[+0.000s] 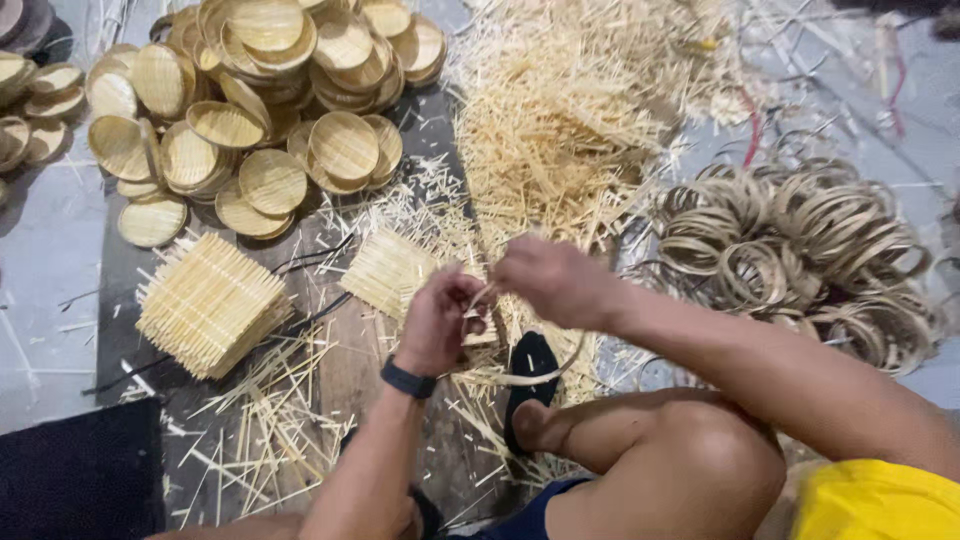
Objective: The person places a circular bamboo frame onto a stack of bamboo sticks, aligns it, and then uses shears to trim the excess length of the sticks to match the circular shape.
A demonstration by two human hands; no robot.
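Observation:
My left hand (440, 322), with a dark band on the wrist, grips a small woven bamboo piece (482, 335) with a thin bamboo ring (545, 372) curving under it. My right hand (552, 280) is closed on the upper edge of the same piece, pinching the thin strip. Both hands meet above the wooden board, over my foot in a black sandal (528, 372). A square woven bamboo mat (388, 270) lies just behind the hands.
A stack of square woven mats (210, 303) lies at the left. Round woven trays (270, 95) are heaped at the back left. Loose bamboo sticks (560, 120) pile up behind. Coiled bamboo rings (800, 250) lie at the right. My bent knee (700, 450) is below.

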